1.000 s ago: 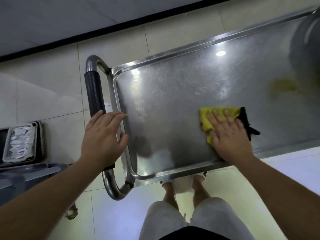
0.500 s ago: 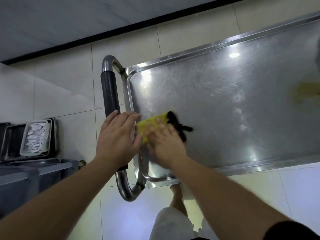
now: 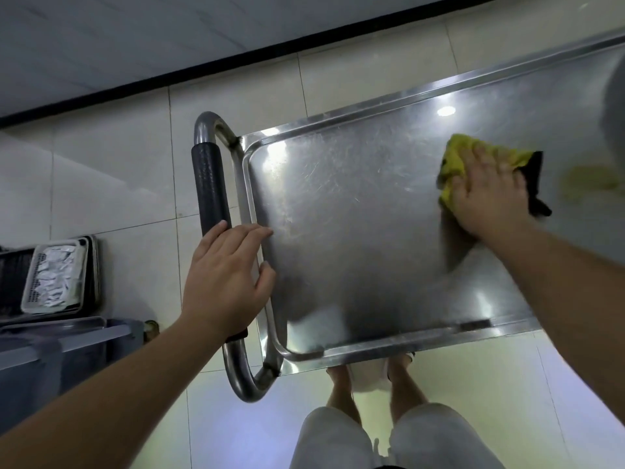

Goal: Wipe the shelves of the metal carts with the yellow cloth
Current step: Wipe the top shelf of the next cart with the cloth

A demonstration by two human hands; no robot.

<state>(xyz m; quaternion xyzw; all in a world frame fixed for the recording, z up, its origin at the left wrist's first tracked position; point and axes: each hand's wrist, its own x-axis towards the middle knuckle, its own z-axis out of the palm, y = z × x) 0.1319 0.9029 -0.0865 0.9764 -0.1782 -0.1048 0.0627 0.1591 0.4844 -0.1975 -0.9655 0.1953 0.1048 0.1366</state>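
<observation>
The metal cart's top shelf [image 3: 355,238] is a shiny steel tray seen from above, reaching off the right edge of the head view. A yellow cloth [image 3: 455,162] with a black edge lies flat on it toward the right. My right hand [image 3: 490,191] presses on the cloth with fingers spread straight. My left hand [image 3: 230,279] rests on the cart's left rim and the black-padded handle [image 3: 208,184], fingers laid straight over the rim. A faint yellow reflection shows on the steel right of the cloth.
The cart stands on a pale tiled floor beside a wall with a dark skirting line [image 3: 236,62]. At the left sit a white basket of crumpled paper [image 3: 55,275] on dark trays and a grey bin [image 3: 50,353]. My legs [image 3: 372,418] stand below the shelf's near edge.
My right hand has swept the cloth from the shelf's left end, beside my left hand, across to the right and farther back. My left hand stays on the rim and handle.
</observation>
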